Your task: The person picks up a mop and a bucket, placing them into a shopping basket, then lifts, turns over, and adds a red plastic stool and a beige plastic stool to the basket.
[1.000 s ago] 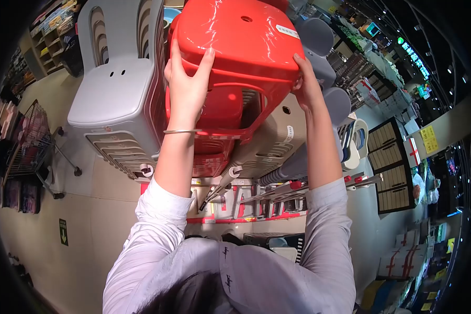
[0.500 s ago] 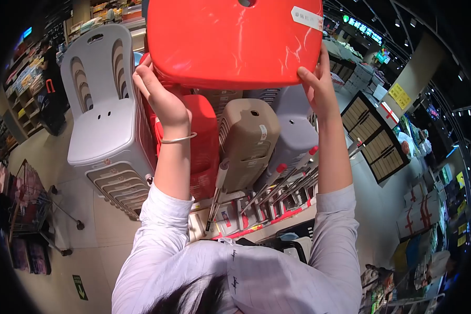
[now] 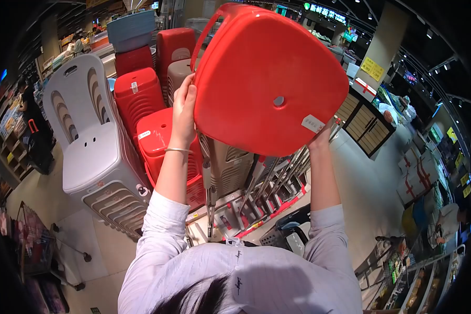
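A red plastic stool (image 3: 256,78) is held up in front of me, its seat with one round hole turned toward me. It carries a white label (image 3: 313,123) near the lower right corner. My left hand (image 3: 183,112) is closed on the stool's left edge, thumb on the near side. At the lower right corner my right hand (image 3: 322,137) supports it, fingers mostly hidden behind the seat. Below my left hand stands a stack of red stools (image 3: 154,137), the top one also labelled. Brown stools (image 3: 227,165) show partly under the held stool.
To the left stands a tall stack of grey chairs (image 3: 91,149). More red stools (image 3: 136,89) and blue-grey tubs (image 3: 132,31) are behind. Long-handled tools (image 3: 277,178) lean close in front of me. A shopping cart (image 3: 39,240) is at left, a slatted cabinet (image 3: 365,123) at right.
The held stool has turned and tilted so its seat faces me more fully. My left hand now grips its side edge, and my right hand is more hidden. The view has shifted, showing more stools behind.
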The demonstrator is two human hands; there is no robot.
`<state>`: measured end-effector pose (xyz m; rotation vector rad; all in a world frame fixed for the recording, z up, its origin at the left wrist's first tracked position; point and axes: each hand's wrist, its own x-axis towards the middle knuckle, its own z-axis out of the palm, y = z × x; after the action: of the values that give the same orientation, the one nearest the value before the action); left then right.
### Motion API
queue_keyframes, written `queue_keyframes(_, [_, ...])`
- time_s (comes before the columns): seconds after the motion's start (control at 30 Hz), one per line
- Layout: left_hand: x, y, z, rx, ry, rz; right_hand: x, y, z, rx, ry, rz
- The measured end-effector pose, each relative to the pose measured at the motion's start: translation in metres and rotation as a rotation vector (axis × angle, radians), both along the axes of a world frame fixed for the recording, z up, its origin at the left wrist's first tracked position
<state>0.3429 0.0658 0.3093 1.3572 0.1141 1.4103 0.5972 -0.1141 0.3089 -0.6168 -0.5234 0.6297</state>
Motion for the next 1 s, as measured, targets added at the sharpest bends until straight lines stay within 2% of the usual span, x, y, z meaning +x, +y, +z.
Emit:
queue_keyframes(0.03, [0.003,-0.009,-0.004,0.002,0.002,-0.011,-0.009,-0.013,0.001,-0.088,0.068,-0.052])
queue_keyframes(0.1, [0.009,-0.032,-0.016,0.028,0.051,0.015,0.005,-0.026,-0.019,0.027,0.053,-0.015])
queue_keyframes(0.17, [0.011,-0.059,-0.024,-0.017,0.024,-0.028,0.015,-0.049,-0.033,0.005,0.077,-0.030])
queue_keyframes(0.27, [0.004,-0.107,-0.024,0.174,0.130,0.007,0.019,-0.074,-0.056,-0.030,0.124,-0.025])
queue_keyframes(0.3, [-0.004,-0.125,-0.020,0.242,0.254,0.042,0.021,-0.082,-0.061,-0.042,0.138,-0.019])
queue_keyframes(0.37, [-0.014,-0.169,-0.019,0.218,0.336,-0.031,0.023,-0.101,-0.072,-0.069,0.165,-0.005])
queue_keyframes(0.43, [-0.027,-0.221,-0.008,0.391,0.431,-0.013,0.024,-0.119,-0.082,-0.091,0.190,0.011])
queue_keyframes(0.5, [-0.048,-0.282,0.019,0.658,0.654,0.053,0.023,-0.135,-0.094,-0.113,0.220,0.035])
queue_keyframes(0.6, [-0.058,-0.333,0.031,0.997,0.483,-0.059,0.011,-0.164,-0.117,-0.173,0.275,0.081])
queue_keyframes(0.67, [-0.075,-0.342,0.010,0.834,0.248,0.080,0.007,-0.182,-0.124,-0.203,0.296,0.117])
queue_keyframes(0.7, [-0.085,-0.332,-0.007,0.734,0.043,0.420,0.006,-0.188,-0.125,-0.213,0.304,0.138])
queue_keyframes(0.73, [-0.086,-0.329,-0.015,0.547,-0.074,0.857,0.004,-0.195,-0.128,-0.223,0.315,0.159])
queue_keyframes(0.77, [-0.099,-0.319,-0.025,0.474,-0.006,1.109,0.002,-0.200,-0.130,-0.228,0.326,0.180])
queue_keyframes(0.8, [-0.108,-0.311,-0.038,0.340,0.046,1.127,0.001,-0.202,-0.131,-0.224,0.337,0.198])
queue_keyframes(0.83, [-0.116,-0.309,-0.056,0.120,0.014,0.883,-0.001,-0.207,-0.134,-0.229,0.351,0.213])
queue_keyframes(0.9, [-0.111,-0.323,-0.071,-0.148,-0.283,0.611,-0.009,-0.220,-0.146,-0.259,0.386,0.244])
queue_keyframes(0.97, [-0.119,-0.344,-0.085,-0.172,-0.248,0.604,-0.018,-0.230,-0.158,-0.289,0.424,0.275])
queue_keyframes(1.0, [-0.123,-0.359,-0.087,-0.194,-0.095,0.663,-0.025,-0.237,-0.165,-0.308,0.447,0.287])
